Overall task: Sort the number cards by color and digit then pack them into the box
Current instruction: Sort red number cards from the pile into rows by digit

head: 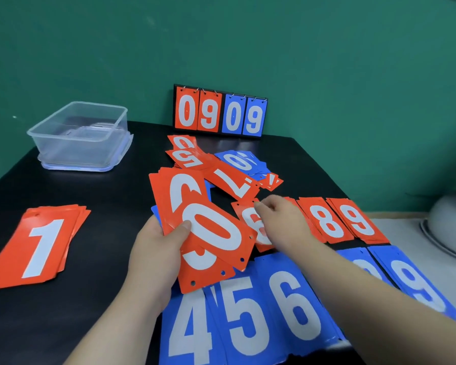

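Head view, centre frame: my left hand [156,248] grips a fan of red cards [211,233]; my right hand [279,217] pinches a red card [250,219] beside the 8 pile [324,219].

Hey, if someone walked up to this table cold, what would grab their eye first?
Probably the fan of red cards with a big white 0 on top, gripped by the left hand at the centre, while the right hand pinches a red card beside it. Next come the blue 4, 5 and 6 piles along the near edge, and the flip scoreboard reading 0909 against the green wall.
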